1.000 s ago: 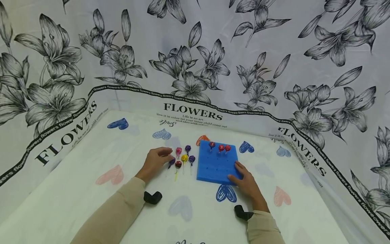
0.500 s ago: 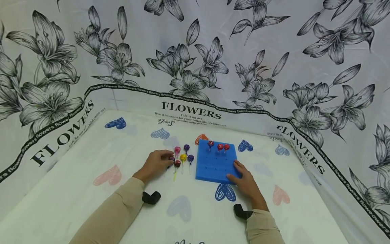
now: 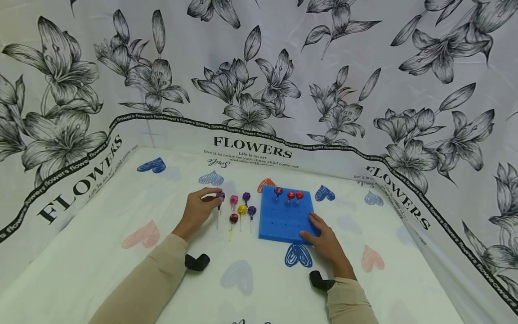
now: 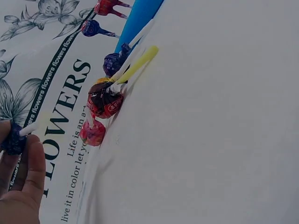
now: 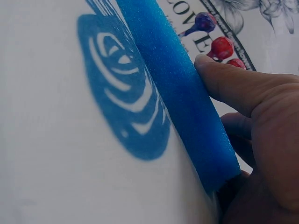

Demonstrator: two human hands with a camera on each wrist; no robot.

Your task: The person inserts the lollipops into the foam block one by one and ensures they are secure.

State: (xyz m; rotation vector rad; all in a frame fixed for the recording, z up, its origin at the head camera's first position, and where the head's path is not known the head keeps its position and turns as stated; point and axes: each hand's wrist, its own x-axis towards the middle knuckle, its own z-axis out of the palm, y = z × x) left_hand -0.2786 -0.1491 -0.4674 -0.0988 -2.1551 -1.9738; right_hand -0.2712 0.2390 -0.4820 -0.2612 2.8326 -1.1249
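My left hand pinches a purple-wrapped lollipop by its head, white stick pointing down; the left wrist view shows the same lollipop between thumb and fingers. To its right lie a pink lollipop, a yellow one, a dark red one with a yellow stick, and two purple ones. My right hand holds the near right corner of a blue foam block, thumb on top. Three lollipops stand along the block's far side, and small holes dot its top.
A white cloth printed with hearts covers the table. Behind it hangs a flower-printed curtain with a black lettered band. A black wrist mount is on the left wrist, another on the right.
My left hand has lifted the purple lollipop from the left side of the group and moved it up and left, its stick now hanging down. The right hand stays on the block.
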